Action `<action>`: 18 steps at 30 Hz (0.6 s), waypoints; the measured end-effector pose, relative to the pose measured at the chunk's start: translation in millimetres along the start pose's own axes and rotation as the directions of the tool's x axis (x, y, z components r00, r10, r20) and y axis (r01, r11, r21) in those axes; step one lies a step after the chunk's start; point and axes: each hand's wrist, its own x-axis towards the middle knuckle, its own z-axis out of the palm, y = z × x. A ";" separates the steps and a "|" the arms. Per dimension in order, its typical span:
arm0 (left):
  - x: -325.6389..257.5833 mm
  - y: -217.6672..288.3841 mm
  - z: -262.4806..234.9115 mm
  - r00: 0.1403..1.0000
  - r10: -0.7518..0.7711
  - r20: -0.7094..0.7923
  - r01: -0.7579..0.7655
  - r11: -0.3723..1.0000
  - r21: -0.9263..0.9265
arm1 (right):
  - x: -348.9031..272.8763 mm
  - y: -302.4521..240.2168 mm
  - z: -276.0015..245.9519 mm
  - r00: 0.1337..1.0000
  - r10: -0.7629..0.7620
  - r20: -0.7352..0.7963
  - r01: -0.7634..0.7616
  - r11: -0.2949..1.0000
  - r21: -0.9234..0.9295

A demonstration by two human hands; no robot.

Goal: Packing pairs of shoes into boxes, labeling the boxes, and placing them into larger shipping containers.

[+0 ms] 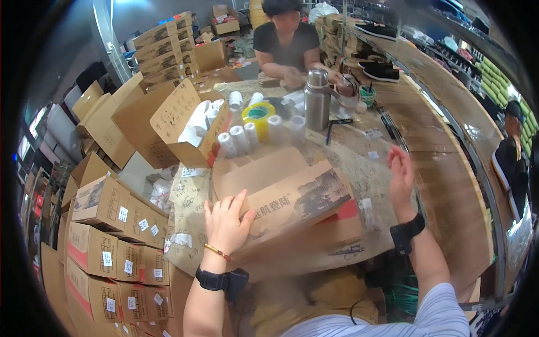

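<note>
My left hand (227, 222) lies with fingers spread on the left end of a brown cardboard box (297, 196) with dark printing. The box stands on the table in front of me, and its raised flap (264, 168) leans toward the far side. A red patch (347, 210) shows at its right end. Off to the right, my right hand (400, 174) is held apart from the box above the table's right side. Its fingers point up, slightly bent, and nothing shows in them. Each of my wrists wears a black strap.
Beyond the box stand white label rolls (237, 136), a yellow tape roll (258, 114) and a steel flask (318, 104). An open carton (188, 126) holds white paper. Labelled boxes (115, 241) are stacked at left; shoes (382, 72) lie on the right shelf. A person (283, 42) sits across.
</note>
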 end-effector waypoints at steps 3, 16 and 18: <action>6.9 0.5 -0.7 1.000 0.012 -0.020 -0.012 1.000 0.011 | -12.5 7.7 -6.5 0.989 0.110 0.099 -0.099 0.989 -0.110; 3.0 1.4 -2.2 1.000 -0.017 -0.006 0.017 1.000 -0.022 | 38.2 -18.1 139.1 0.780 -0.013 0.626 -0.607 -0.258 0.751; 2.9 4.5 -1.0 1.000 -0.008 0.005 0.008 1.000 0.015 | 35.9 2.2 147.2 0.774 0.067 0.629 -0.595 -0.263 0.760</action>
